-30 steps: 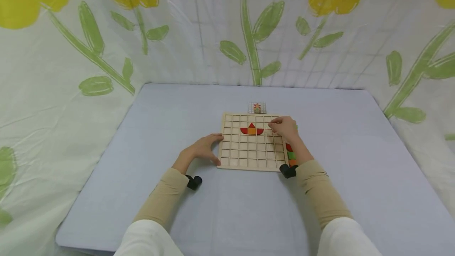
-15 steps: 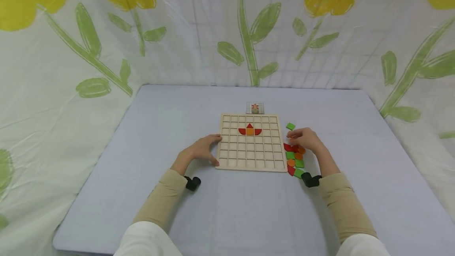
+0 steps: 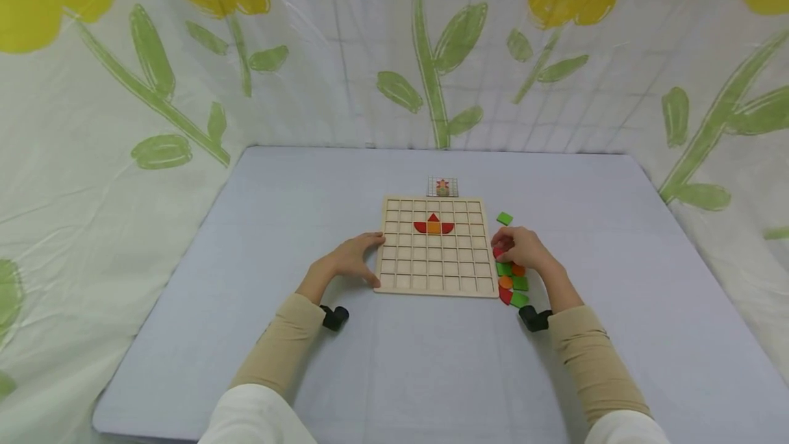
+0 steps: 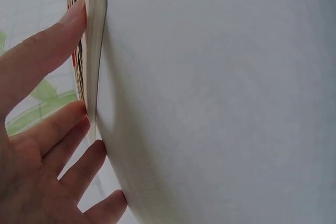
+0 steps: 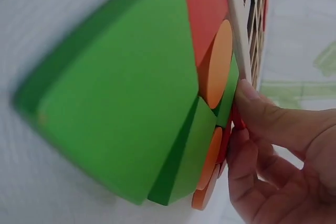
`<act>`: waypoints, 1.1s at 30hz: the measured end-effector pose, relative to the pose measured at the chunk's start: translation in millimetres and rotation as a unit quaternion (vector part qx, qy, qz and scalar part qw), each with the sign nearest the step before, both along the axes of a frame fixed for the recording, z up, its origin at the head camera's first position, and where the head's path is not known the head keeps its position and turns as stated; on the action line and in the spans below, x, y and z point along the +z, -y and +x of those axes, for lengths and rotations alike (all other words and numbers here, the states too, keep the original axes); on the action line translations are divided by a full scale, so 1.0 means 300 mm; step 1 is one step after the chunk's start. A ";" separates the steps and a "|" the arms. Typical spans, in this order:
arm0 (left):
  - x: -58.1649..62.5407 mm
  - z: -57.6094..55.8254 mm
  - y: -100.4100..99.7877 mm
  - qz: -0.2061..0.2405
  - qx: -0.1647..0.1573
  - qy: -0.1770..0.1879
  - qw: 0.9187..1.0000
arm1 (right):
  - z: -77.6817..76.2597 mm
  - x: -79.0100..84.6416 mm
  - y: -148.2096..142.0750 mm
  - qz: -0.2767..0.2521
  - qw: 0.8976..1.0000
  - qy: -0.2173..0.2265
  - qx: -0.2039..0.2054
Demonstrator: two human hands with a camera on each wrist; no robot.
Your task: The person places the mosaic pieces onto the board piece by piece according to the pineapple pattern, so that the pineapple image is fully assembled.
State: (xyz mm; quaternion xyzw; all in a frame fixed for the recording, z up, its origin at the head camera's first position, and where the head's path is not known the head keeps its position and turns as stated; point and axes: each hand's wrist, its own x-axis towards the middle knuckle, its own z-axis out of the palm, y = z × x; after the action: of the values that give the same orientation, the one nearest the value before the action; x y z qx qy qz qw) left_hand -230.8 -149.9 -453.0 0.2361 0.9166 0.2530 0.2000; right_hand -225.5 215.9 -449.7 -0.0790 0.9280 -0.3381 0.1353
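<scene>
A wooden grid board (image 3: 431,252) lies on the table. Set in its upper part are an orange square tile (image 3: 434,228), a red triangle tile (image 3: 433,218) and two red rounded tiles (image 3: 420,227). My left hand (image 3: 350,257) rests on the board's left side, thumb near the front corner and fingers spread along the rim. Just off the right side, my right hand (image 3: 525,248) pinches a red tile (image 5: 239,118) between thumb and index finger, beside other loose tiles. Part of that red tile is hidden by the fingers.
Loose tiles lie along the board's right side: green squares (image 3: 520,284), orange rounds (image 3: 505,282) and a red tile (image 3: 505,295). One green tile (image 3: 505,218) lies apart, farther back. A small pattern card (image 3: 442,187) stands behind the board.
My right hand has moved from over the board's right part to the loose tiles, then shifted slightly left onto a red one. My left hand has stayed at the board's side.
</scene>
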 end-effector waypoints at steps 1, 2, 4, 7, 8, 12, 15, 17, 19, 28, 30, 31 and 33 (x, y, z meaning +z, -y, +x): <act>0.001 0.000 0.000 0.000 0.000 0.001 1.000 | 0.000 0.001 -0.001 0.004 1.000 0.000 -0.001; 0.002 0.001 0.001 -0.001 -0.001 0.001 1.000 | 0.000 0.003 -0.003 0.006 1.000 0.001 -0.003; 0.003 0.002 0.001 -0.001 0.000 0.003 1.000 | 0.002 0.009 -0.006 0.015 1.000 0.002 -0.003; 0.004 0.003 0.002 0.001 0.000 0.001 1.000 | 0.003 0.019 -0.010 0.023 1.000 0.006 -0.010; 0.004 0.003 0.002 0.001 0.000 0.000 1.000 | 0.005 0.024 -0.011 0.023 1.000 0.008 -0.012; 0.006 0.006 0.002 0.001 0.005 0.004 1.000 | 0.006 0.040 -0.017 0.019 0.999 0.015 -0.024; 0.007 0.008 0.002 0.001 0.007 0.007 1.000 | 0.004 0.048 -0.017 0.009 0.999 0.015 -0.042; 0.008 0.008 0.002 0.001 0.007 0.008 1.000 | 0.001 0.052 -0.008 -0.009 0.998 0.009 -0.059; 0.008 0.008 0.003 0.000 0.007 0.009 1.000 | -0.003 0.050 0.009 -0.038 0.997 -0.001 -0.073; 0.005 0.001 0.001 -0.003 0.008 0.011 1.000 | -0.024 0.016 0.154 -0.145 0.986 -0.008 -0.083; 0.005 0.000 0.001 -0.003 0.006 0.011 1.000 | -0.028 0.010 0.187 -0.151 0.985 -0.010 -0.088; 0.005 0.000 0.001 -0.003 0.006 0.012 1.000 | -0.030 0.007 0.203 -0.155 0.984 -0.011 -0.088; 0.005 0.000 0.002 -0.004 0.007 0.015 1.000 | -0.036 0.000 0.233 -0.155 0.984 -0.013 -0.092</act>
State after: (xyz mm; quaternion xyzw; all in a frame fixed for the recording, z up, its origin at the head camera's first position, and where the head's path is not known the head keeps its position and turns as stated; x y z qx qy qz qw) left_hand -230.7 -150.5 -451.4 0.2254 0.9162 0.2542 0.2125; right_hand -236.5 146.0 -449.6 -0.0176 0.8694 -0.4877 0.0773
